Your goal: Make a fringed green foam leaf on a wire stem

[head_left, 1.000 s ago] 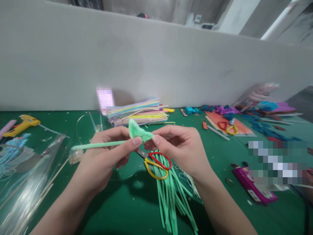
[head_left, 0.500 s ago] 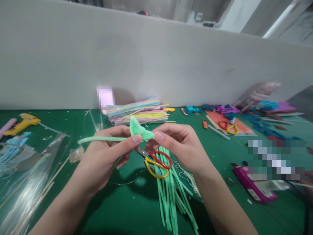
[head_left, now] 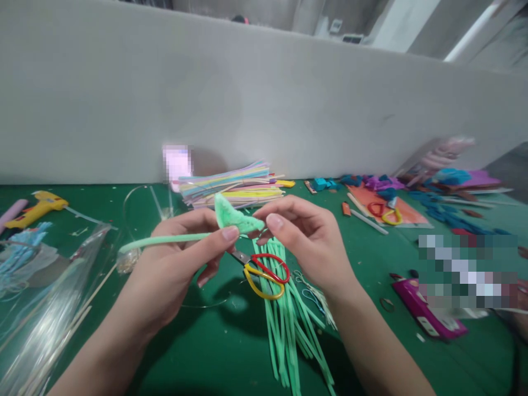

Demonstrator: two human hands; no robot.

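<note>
Left hand pinched, right hand loosely curled nearby, forearms angled inward.

The fuzzy piece is mint green, nearer scissor handles red and yellow, tabletop deep green.

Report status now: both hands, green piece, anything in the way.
Left hand pinching green pipe-cleaner piece. Right hand at its tip, contact unclear. Scissors below, partly over green pipe cleaners; maybe obstructing.

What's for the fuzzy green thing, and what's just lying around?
Job in hand:
fuzzy folded mint piece
long mint fuzzy stems, probably
nearer red and yellow handled metal scissors, perhaps

Seemingly lying about:
yellow plastic glue gun
oblong magenta packet
</note>
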